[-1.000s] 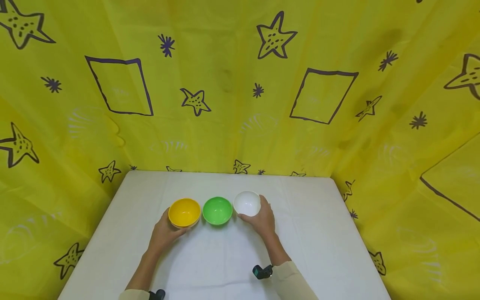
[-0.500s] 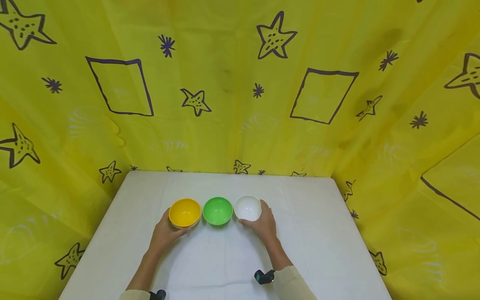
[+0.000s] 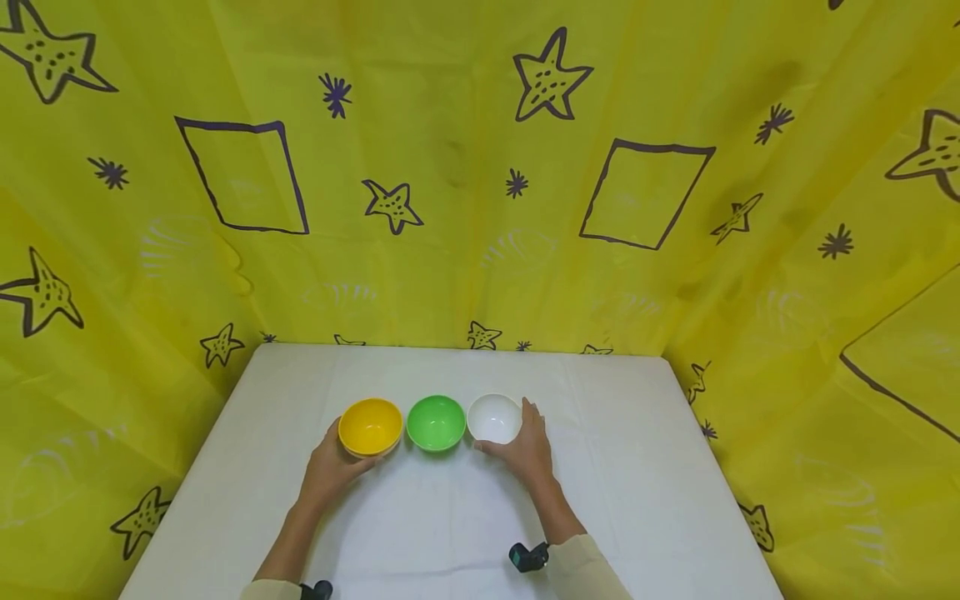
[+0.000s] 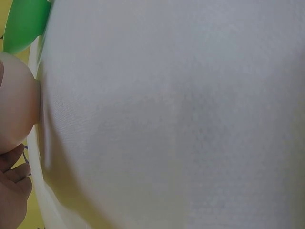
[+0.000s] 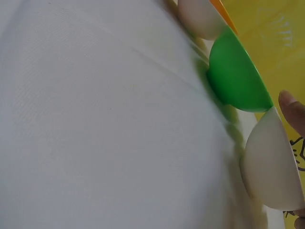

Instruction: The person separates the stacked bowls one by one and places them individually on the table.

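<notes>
White table [image 3: 645, 467], right hand [image 3: 528, 450] cupping white bowl [image 3: 493, 417]

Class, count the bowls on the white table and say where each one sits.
3, in a row. The yellow bowl is at the left end, held by the left hand; the green bowl is in the middle; the white bowl is at the right end, held by the right hand. None looks hidden.

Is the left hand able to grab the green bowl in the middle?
Probably yes. The left hand grips the yellow bowl, right beside the green bowl, with only bare table in front. It would have to let go first.
</notes>
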Motion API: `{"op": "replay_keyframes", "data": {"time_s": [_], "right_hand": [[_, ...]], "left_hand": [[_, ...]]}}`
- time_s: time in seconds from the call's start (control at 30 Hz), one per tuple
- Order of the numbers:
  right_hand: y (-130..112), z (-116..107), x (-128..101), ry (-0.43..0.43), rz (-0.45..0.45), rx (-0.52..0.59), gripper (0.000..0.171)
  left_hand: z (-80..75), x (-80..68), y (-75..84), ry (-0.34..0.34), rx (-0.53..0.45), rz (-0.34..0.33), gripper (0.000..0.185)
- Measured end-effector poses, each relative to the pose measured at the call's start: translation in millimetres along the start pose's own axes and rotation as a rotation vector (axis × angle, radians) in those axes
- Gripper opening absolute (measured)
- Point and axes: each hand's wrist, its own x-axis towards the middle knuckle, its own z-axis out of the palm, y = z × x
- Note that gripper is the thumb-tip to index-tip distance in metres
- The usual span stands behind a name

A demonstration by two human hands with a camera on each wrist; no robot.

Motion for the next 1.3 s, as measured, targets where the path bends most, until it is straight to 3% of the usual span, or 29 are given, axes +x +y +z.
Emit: {"op": "replay_keyframes", "data": {"time_s": [0.33,0.73,1.3], "right_hand": [[-27.8,8.3,14.3,0.014,-0.109,-0.005,0.128],[-70.8,27.2,20.6,-0.098,-0.183,0.005,0.126],[-112.0,69.6,12.7,-0.225,-0.278,-0.102,0.121]], "left_hand": [[-0.5,-0.1,1.2,0.022,0.024,0.030,0.100],[1.2,-1.8,-1.4,0.018,0.005,0.024,0.100],[0.9,-2.0,-1.7,0.019,-0.006,0.034,0.097]]}}
